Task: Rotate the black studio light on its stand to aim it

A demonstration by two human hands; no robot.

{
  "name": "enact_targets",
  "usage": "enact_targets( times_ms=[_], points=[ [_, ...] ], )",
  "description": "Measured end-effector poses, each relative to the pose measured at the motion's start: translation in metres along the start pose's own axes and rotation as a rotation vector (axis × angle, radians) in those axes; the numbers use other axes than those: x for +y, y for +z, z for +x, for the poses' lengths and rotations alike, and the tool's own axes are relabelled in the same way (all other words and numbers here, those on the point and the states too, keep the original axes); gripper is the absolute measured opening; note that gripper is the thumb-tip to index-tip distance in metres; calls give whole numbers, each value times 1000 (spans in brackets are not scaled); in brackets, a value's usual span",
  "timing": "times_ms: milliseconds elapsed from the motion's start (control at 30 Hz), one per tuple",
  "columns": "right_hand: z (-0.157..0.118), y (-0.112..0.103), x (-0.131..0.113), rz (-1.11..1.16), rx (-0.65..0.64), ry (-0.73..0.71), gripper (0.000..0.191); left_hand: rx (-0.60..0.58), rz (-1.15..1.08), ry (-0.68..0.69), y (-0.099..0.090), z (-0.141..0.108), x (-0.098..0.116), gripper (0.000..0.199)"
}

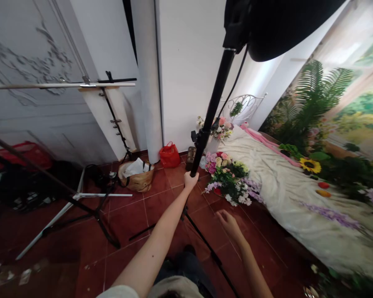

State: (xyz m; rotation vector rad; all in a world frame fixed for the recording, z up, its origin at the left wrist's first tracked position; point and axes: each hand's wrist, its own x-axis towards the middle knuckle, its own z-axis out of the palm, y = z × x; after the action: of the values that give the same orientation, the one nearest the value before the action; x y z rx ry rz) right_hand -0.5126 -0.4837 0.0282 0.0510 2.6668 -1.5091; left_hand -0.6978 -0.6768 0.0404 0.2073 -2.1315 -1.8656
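My left hand [191, 180] is wrapped round the black pole of a light stand [209, 114], which leans up to the right. At the top of the pole sits a large black lamp head [276, 29], cut off by the frame's upper edge, with a cable [238, 78] hanging beside the pole. The stand's legs spread over the floor in front of my feet. To the right of the pole, my right hand [228, 224] hangs in the air with loosely bent fingers and nothing in it. Nearest to it is a bunch of artificial flowers [228, 176].
A bed with a cream cover [286, 198] and scattered flowers takes up the right side. Near the wall are a red bag [170, 155] and a wooden basket [139, 179]. Other stands [90, 213] spread their legs on the left, below a white crossbar [62, 86].
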Motion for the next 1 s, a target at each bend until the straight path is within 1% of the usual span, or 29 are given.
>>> enact_targets(
  times_ms=[33,100,167,200,267,333,367,433,533,600,667,767,867,933,1000],
  points=[
    [25,3,-11,-1,-44,-33,36,5,3,-6,1,0,0,27],
    [72,10,-34,-47,-84,-99,37,16,12,-6,2,0,1,28],
    [114,16,-58,-158,-95,-173,44,28,24,0,2,0,2,28],
    [132,18,-69,-235,-124,-204,47,34,24,3,3,0,3,28],
    [162,21,-88,-452,-229,-241,45,42,9,9,3,0,4,27],
    [186,23,-102,-658,-335,-246,40,42,-19,7,4,0,3,27],
    [196,24,-108,-729,-372,-242,37,43,-29,2,4,1,3,27],
    [215,26,-118,-787,-426,-234,34,45,-38,-9,5,1,2,26],
    [234,31,-132,-832,-538,-242,34,49,-53,-27,7,2,0,25],
    [241,34,-142,-852,-620,-227,31,50,-76,-43,7,2,-1,26],
    [242,36,-150,-817,-658,-186,26,60,-94,-54,8,2,-2,26],
    [241,34,-156,-718,-586,-162,23,72,-83,-60,8,2,-3,27],
    [239,29,-153,-697,-521,-175,23,71,-39,-72,9,2,-3,25],
    [236,26,-146,-723,-524,-217,20,78,-5,-73,10,3,-3,24],
    [232,24,-135,-763,-509,-300,19,84,15,-60,11,3,-3,24]
  ],
)
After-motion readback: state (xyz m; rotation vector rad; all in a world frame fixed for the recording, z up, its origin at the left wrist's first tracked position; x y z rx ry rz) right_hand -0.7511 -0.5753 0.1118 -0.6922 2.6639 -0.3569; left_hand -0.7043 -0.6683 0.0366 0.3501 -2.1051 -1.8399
